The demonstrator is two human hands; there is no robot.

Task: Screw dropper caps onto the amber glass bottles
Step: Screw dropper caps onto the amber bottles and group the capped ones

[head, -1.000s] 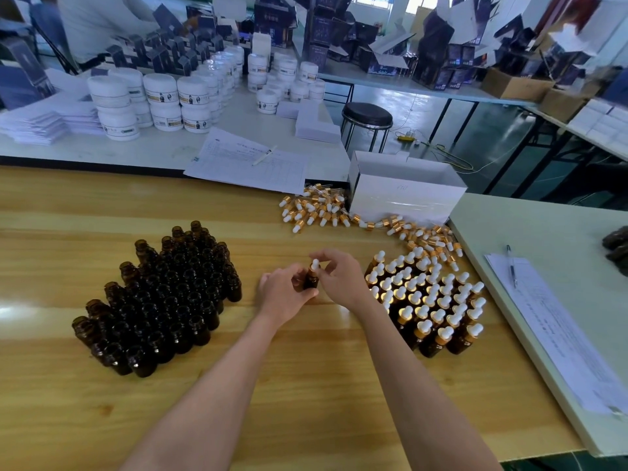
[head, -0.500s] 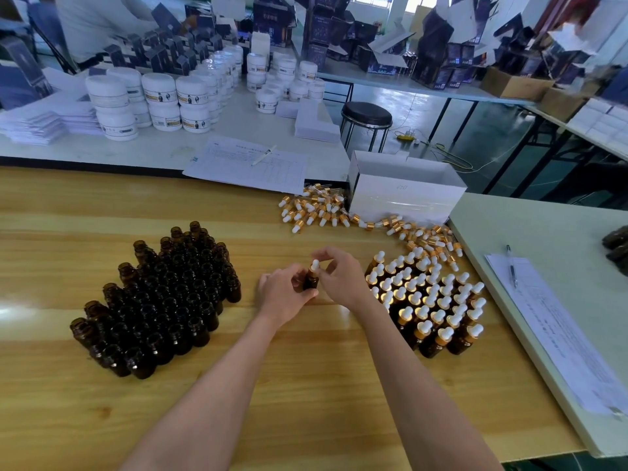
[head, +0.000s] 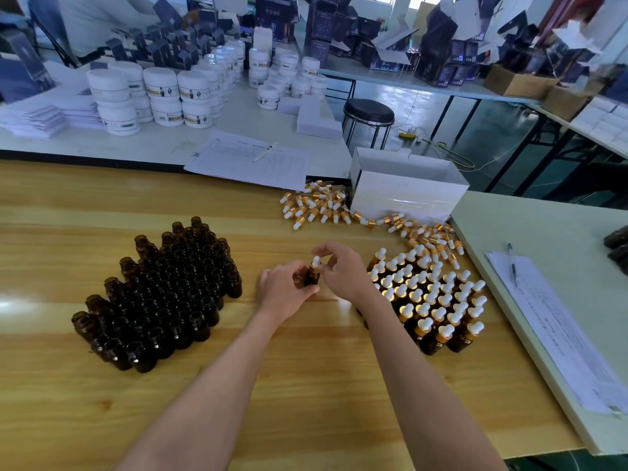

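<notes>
Fingers [head: 324, 250] of the right hand [head: 345, 271] pinch the cap [head: 316, 261] from above, and the left hand [head: 283, 290] grips the little brown bottle [head: 312, 278] standing straight up right under them, so the twist should go round that up-and-down line.

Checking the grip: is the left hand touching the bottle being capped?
Touching. The head view shows the left hand curled round the bottle.

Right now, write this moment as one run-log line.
step: capping | left hand: holds amber bottle | right hand: pinches dropper cap on it | capped bottles: right of hands | open bottles: left of hands
</notes>
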